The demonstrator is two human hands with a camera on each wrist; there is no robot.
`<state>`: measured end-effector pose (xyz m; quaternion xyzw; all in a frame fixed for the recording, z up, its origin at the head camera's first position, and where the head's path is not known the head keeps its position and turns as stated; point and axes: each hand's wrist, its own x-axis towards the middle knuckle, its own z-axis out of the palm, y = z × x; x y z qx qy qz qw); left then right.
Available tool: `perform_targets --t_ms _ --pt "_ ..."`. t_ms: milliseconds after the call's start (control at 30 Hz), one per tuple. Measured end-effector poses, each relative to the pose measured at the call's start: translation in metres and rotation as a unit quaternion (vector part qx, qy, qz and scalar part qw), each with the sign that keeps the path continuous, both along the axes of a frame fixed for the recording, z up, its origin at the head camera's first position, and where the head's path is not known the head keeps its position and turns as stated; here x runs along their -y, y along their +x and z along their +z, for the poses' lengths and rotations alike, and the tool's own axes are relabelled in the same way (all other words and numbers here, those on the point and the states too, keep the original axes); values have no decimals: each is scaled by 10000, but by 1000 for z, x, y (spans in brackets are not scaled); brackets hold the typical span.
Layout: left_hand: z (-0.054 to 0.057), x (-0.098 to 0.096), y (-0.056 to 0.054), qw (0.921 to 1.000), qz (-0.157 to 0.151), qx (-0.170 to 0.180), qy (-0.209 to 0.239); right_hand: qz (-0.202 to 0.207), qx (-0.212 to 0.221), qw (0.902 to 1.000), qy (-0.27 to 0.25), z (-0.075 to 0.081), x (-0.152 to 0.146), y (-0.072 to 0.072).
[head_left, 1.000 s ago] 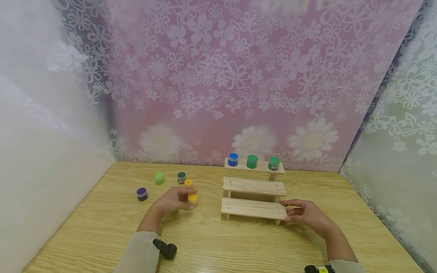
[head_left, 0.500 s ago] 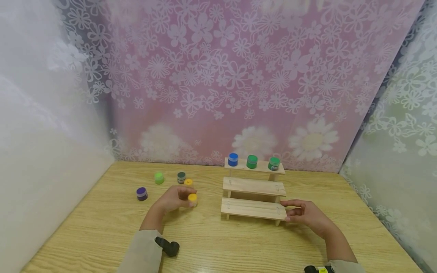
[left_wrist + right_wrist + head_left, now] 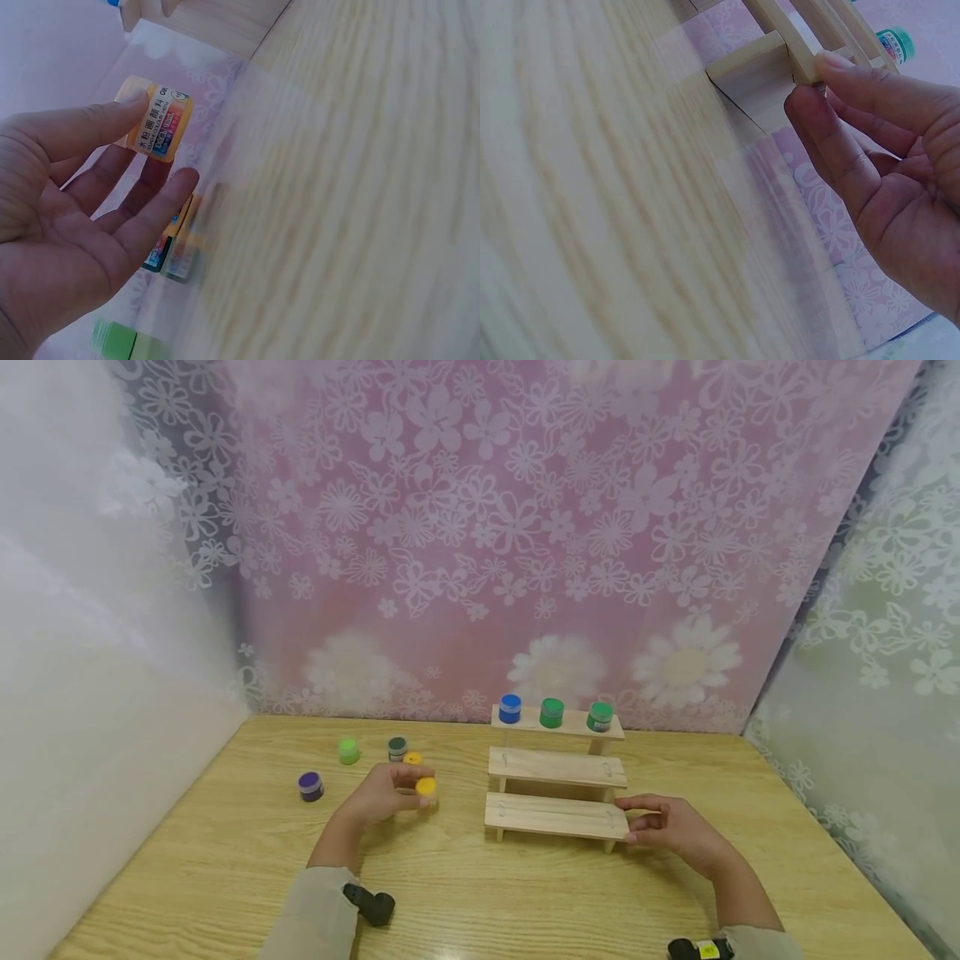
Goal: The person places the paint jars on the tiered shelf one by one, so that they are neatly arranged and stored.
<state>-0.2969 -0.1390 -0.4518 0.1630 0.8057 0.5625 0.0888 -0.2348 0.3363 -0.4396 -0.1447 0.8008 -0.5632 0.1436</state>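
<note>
Between the thumb and fingers of my left hand [image 3: 382,793] is a small yellow paint jar [image 3: 426,788]; the left wrist view shows the labelled jar [image 3: 157,120] pinched just above the table. My right hand [image 3: 675,831] grips the right end of the lowest step of a three-tier wooden rack [image 3: 555,817], thumb and fingers at the board's corner in the right wrist view. On the rack's top step stand a blue jar [image 3: 510,709] and two green jars [image 3: 551,713], [image 3: 600,717]. The two lower steps carry no jars.
Left of the rack, a second yellow jar [image 3: 413,759], partly hidden by my left hand, stands near a dark green jar [image 3: 397,749]. Further left are a light green jar [image 3: 348,751] and a purple jar [image 3: 311,786]. A floral curtain [image 3: 450,568] hangs behind the table.
The yellow jar in my left hand has risen slightly off the table. My right hand keeps its place on the rack, and the other jars stay put.
</note>
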Motion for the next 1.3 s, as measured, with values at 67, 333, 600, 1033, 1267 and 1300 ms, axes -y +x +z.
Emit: perform_targets --t_ms 67,333,600,1033,1267,1300 --pt "1 -2 1 10000 15 -8 33 12 -30 10000 -6 0 0 0" --pt "9 -11 5 9999 -10 4 114 -23 -27 10000 -9 0 0 0" --pt "15 -19 7 9989 -173 -167 409 -133 37 9999 47 3 3 1" --pt "27 -32 15 9980 62 -456 442 -154 77 9998 16 4 2 1" --pt "32 -38 19 9976 133 -399 556 -121 -9 9999 49 2 2 1" --pt "32 -39 19 9976 138 -398 551 -111 -24 9999 53 2 2 1"
